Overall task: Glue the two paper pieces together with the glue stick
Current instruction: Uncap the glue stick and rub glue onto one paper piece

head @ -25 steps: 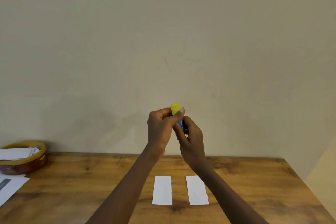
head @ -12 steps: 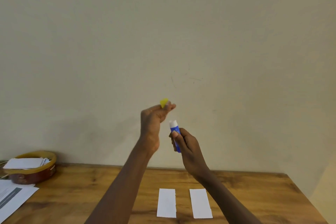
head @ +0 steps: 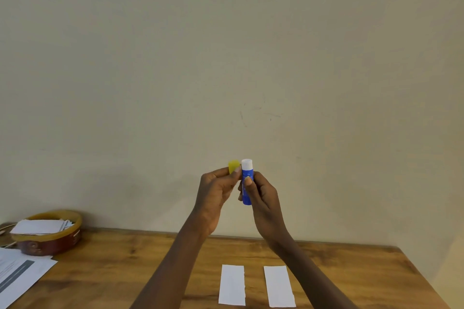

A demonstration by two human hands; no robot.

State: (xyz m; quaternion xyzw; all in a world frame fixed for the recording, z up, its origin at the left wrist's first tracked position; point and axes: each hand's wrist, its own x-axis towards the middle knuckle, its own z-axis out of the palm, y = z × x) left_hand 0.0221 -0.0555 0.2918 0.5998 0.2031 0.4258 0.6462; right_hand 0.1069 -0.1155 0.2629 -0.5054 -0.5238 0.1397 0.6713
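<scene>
Left hand (head: 216, 192) brought cap (head: 233, 166) beside glue stick (head: 247, 172) in right hand (head: 262, 197).

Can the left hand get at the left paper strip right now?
Probably yes: the left paper strip lies uncovered beneath it, though the left hand pinches the yellow cap, so its grip is occupied.

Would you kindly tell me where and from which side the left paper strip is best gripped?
Probably its left long edge near a corner, pinched from the left. The left paper strip lies flat on the wooden table, so only an edge lifts, and the right paper strip lies beside its other edge. The left hand pinches the yellow cap.
</scene>
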